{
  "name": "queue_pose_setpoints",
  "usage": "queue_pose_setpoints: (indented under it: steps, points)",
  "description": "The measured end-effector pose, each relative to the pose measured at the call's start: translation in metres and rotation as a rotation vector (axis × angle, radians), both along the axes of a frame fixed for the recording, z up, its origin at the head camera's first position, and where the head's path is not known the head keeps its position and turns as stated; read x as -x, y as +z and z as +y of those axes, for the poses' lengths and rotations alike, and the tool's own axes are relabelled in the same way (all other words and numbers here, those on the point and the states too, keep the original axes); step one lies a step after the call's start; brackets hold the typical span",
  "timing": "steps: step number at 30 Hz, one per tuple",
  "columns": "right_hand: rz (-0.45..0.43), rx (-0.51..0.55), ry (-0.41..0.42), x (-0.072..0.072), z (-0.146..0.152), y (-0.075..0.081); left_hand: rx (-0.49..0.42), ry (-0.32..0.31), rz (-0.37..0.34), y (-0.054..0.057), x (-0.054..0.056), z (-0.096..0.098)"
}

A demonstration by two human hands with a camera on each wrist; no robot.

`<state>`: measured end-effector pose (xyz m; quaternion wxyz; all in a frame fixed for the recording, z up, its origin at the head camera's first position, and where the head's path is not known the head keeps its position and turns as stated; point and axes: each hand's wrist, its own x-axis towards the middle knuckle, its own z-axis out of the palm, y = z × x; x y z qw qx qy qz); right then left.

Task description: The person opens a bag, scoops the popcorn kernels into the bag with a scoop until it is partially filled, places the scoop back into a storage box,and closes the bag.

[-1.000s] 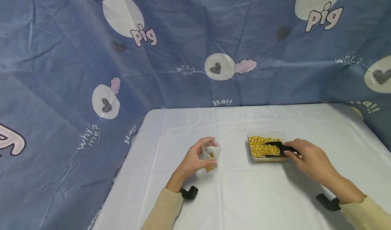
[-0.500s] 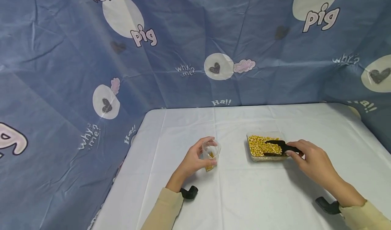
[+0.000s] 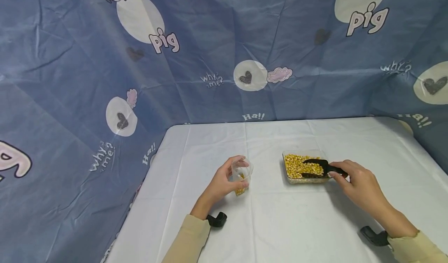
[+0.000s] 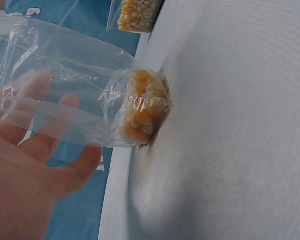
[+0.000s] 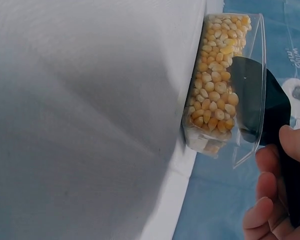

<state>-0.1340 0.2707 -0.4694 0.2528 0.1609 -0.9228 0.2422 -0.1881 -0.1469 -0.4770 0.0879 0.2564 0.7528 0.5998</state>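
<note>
My left hand (image 3: 221, 183) holds a clear plastic bag (image 4: 65, 85) upright on the table, thumb and fingers around its open mouth. Corn kernels (image 4: 146, 106) fill only the bag's bottom. On the right, my right hand (image 3: 362, 185) grips the handle of a black scoop (image 3: 323, 166). The scoop's blade lies inside a clear rectangular container (image 3: 304, 181) of yellow corn kernels (image 3: 294, 165), with kernels between its side walls. In the right wrist view, the thumb and curled fingers wrap the scoop handle (image 5: 292, 180), and the blade shows dark through the container wall.
A white cloth covers the table (image 3: 280, 224). Behind and to the left hangs a blue printed curtain (image 3: 196, 53). Black wrist mounts (image 3: 217, 220) stick out beneath both forearms. Bare cloth separates the bag from the container.
The right hand and scoop have shifted slightly right within the container, and more of the blade shows over the kernels. The left hand and bag stay put.
</note>
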Motion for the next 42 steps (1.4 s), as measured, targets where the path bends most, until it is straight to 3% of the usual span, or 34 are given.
queue_pose_setpoints:
  steps: [3,6,8,13,20,28,42]
  points:
    - [0.005,0.007,-0.007,0.0,0.001,0.001,0.0,-0.003,-0.011,0.002,0.0,0.001]
    - [-0.001,0.016,-0.009,0.0,0.002,0.001,-0.014,-0.01,-0.018,0.014,-0.006,0.002]
    - [-0.008,0.02,-0.011,-0.001,0.003,0.001,-0.018,-0.014,-0.013,0.014,-0.006,0.002]
    - [-0.015,0.031,-0.013,-0.003,0.002,0.001,-0.009,-0.005,0.001,0.002,0.0,0.0]
    - [-0.032,0.057,-0.05,-0.005,0.002,-0.002,0.0,0.0,-0.021,0.005,0.0,0.001]
    - [-0.027,0.091,-0.065,-0.007,0.002,-0.001,-0.006,-0.001,0.013,-0.002,0.001,-0.001]
    - [0.001,0.133,-0.064,-0.009,-0.001,0.001,0.01,0.001,0.048,-0.004,0.001,-0.002]
